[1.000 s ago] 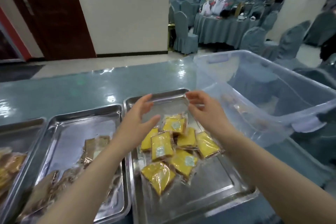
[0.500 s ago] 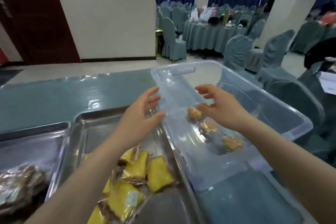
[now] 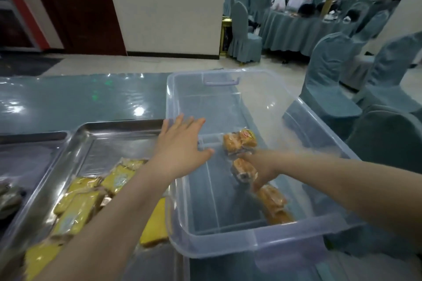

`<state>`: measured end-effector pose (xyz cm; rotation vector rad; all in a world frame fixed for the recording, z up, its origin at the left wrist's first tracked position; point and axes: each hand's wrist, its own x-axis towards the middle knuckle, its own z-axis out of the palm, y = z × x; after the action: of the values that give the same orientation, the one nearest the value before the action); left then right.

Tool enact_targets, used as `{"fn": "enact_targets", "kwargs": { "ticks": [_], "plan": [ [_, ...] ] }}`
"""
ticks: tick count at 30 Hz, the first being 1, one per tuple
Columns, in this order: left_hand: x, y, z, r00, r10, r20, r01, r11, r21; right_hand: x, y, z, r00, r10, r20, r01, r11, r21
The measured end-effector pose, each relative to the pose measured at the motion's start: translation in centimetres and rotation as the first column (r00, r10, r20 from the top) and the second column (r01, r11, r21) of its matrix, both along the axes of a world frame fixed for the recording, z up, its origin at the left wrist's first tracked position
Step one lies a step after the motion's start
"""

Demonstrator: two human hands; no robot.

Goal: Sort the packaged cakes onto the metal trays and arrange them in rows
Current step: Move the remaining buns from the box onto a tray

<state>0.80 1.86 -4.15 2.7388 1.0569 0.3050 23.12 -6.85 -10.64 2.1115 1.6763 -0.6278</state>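
Right now the clear plastic bin point(image 3: 230, 244) sits just right of the metal tray point(image 3: 109, 141) of yellow cakes point(image 3: 75, 210). Inside the bin, orange packaged cakes point(image 3: 239, 141) lie in a line running near to far along its floor. The left hand point(image 3: 180, 143) hovers flat over the bin's left rim, fingers spread. The right hand point(image 3: 260, 166), nearer the cakes, reaches down among them; whether it grips one I cannot tell.

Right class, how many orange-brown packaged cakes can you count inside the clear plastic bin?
3, possibly more. One lies farthest from the camera, one sits mid-bin beside the right hand, one nearest the camera. The hand and the blur may hide others.
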Motion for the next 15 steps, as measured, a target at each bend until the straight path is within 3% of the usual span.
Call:
{"fn": "enact_targets", "kwargs": {
  "ticks": [7, 11, 15],
  "plan": [
    [-0.1, -0.1, -0.2, 0.999, 0.033, -0.037, -0.032, 0.999, 0.032, -0.6, -1.6, -6.7, 0.995, -0.037, 0.098, 0.065, 0.948, -0.31],
    [-0.3, -0.3, -0.2, 0.998, 0.034, -0.043, -0.033, 0.999, 0.042, -0.7, -3.4, -7.7, 0.997, -0.052, 0.055, 0.063, 0.976, -0.209],
    [-0.3, -0.5, -0.1, 0.999, 0.038, -0.014, -0.038, 0.999, 0.026, 0.0, -3.0, -7.5, 0.998, 0.042, 0.036, -0.04, 0.997, -0.061]
  ]
}}
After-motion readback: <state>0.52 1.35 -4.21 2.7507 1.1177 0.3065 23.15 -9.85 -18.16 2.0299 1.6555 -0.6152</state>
